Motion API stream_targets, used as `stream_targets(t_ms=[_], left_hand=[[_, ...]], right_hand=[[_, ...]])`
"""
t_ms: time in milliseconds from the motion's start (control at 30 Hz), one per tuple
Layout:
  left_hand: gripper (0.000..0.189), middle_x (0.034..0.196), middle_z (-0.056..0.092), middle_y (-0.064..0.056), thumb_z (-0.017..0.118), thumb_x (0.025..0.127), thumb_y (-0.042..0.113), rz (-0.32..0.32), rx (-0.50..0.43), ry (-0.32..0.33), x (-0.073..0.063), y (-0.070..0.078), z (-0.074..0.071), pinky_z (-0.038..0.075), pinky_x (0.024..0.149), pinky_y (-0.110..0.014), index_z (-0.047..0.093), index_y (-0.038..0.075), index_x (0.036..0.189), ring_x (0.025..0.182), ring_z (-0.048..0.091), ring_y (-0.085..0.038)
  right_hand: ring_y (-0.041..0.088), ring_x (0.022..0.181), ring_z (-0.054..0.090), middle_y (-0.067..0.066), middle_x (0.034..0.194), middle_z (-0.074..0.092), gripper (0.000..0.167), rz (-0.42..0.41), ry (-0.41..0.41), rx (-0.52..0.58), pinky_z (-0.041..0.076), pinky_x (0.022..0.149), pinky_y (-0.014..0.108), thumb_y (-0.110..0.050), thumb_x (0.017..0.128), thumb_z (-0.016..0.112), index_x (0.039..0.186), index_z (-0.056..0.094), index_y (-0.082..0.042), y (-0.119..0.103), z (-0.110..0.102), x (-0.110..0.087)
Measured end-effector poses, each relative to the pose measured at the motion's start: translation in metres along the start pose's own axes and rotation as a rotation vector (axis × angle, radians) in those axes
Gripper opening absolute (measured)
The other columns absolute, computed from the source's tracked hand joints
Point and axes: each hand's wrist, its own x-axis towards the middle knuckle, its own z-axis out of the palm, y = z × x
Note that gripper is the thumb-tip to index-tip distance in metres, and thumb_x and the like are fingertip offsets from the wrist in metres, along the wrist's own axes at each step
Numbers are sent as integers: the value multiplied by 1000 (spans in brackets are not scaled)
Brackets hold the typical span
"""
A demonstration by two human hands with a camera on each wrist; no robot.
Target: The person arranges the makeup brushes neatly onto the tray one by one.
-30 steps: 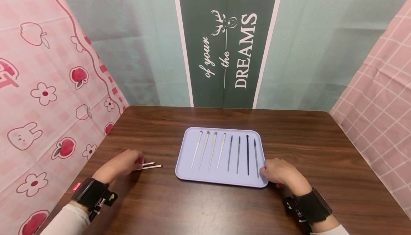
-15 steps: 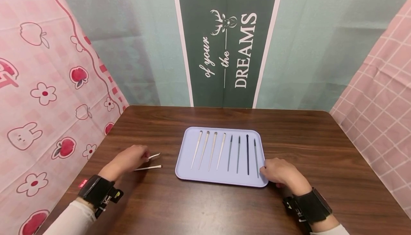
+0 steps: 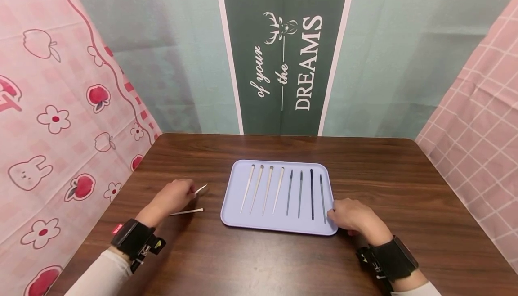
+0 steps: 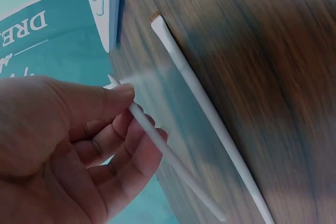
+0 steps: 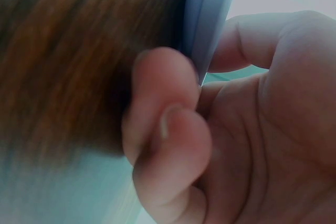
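Note:
My left hand (image 3: 174, 195) pinches a slim white-handled makeup brush (image 4: 178, 166) between thumb and fingers, tilted above the table left of the tray. A second makeup brush (image 3: 187, 212), pale with a flat brown tip, lies on the table just below that hand. At centre is a lavender tray (image 3: 232, 217). My right hand (image 3: 353, 215) grips the tray's right front corner, its thumb on one side of the rim and curled fingers at the other. On the tray lie pale-handled brushes (image 3: 267, 192) at left and dark ones (image 3: 312, 195) at right, in a row.
The brown wood table (image 3: 259, 264) reaches back to a green curtain (image 3: 182, 62) with printed lettering. Pink patterned cloths hang at the left (image 3: 56, 152) and right (image 3: 481, 152). Black straps with cameras sit on both wrists.
My left hand has moved away from the viewer and rightward, carrying one brush off from the other, which stays on the table. The right hand and the tray hold still.

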Motion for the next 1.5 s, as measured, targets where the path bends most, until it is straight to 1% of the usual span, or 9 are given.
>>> stream_targets(t_ms=[67, 200, 400, 567, 800, 1033, 1200, 1367, 1500], left_hand=[[6, 77, 61, -1, 71, 91, 8, -24, 4, 2, 2, 3, 1, 50, 66, -39, 66, 6, 89, 70, 56, -16], [5, 79, 64, -4, 71, 91, 9, -43, 17, 21, 6, 8, 1, 52, 68, -42, 67, 5, 90, 72, 59, -19], [7, 79, 65, -6, 71, 91, 9, -48, 10, 55, 12, 16, -1, 52, 68, -41, 68, 3, 90, 71, 59, -19], [7, 79, 67, -6, 71, 90, 10, -38, 7, 81, 17, 21, 0, 52, 70, -43, 69, 3, 89, 73, 63, -21], [10, 76, 64, -6, 70, 92, 11, -87, -25, 60, 29, 35, -1, 50, 64, -38, 67, 1, 91, 66, 57, -19], [10, 72, 63, -4, 69, 93, 12, -93, -44, 65, 41, 49, 3, 47, 59, -33, 68, 2, 89, 62, 55, -17], [10, 73, 63, -3, 69, 92, 13, -98, -51, 70, 48, 59, 7, 46, 59, -33, 68, 4, 87, 62, 55, -17], [11, 71, 60, -2, 68, 93, 12, -101, -55, 64, 55, 67, 11, 46, 59, -32, 67, 5, 85, 62, 53, -16], [11, 71, 60, -3, 67, 94, 12, -126, -75, 46, 60, 73, 15, 45, 59, -30, 67, 4, 86, 63, 54, -16]], right_hand=[[19, 50, 58, 6, 68, 56, 18, -2, -2, -1, 47, 49, 31, -19, 94, 53, 80, 59, -8, 0, 0, 0], [19, 51, 58, 7, 69, 56, 19, -1, -8, -4, 47, 49, 31, -19, 94, 53, 80, 59, -8, 0, 0, 0], [19, 52, 58, 7, 69, 56, 18, 9, -17, 0, 48, 49, 32, -19, 94, 52, 82, 60, -7, 0, -1, 0], [19, 51, 58, 7, 69, 56, 18, 7, -21, -1, 48, 49, 31, -19, 94, 52, 82, 60, -8, 0, -1, 0], [20, 52, 58, 7, 69, 56, 19, 9, -24, -1, 47, 50, 32, -19, 95, 52, 82, 60, -8, 1, -2, 0], [19, 52, 58, 7, 68, 56, 19, 3, -20, -2, 47, 49, 31, -19, 94, 52, 80, 60, -8, 2, -1, 1], [19, 51, 58, 7, 67, 56, 20, -2, -15, -5, 47, 49, 32, -19, 95, 52, 80, 60, -8, 2, -1, 2], [19, 52, 57, 7, 67, 55, 20, -3, -18, -5, 46, 49, 31, -20, 95, 53, 81, 61, -8, 2, -1, 2], [20, 52, 57, 7, 67, 56, 20, 0, -21, -3, 46, 49, 31, -19, 95, 53, 81, 61, -8, 2, 0, 2]])
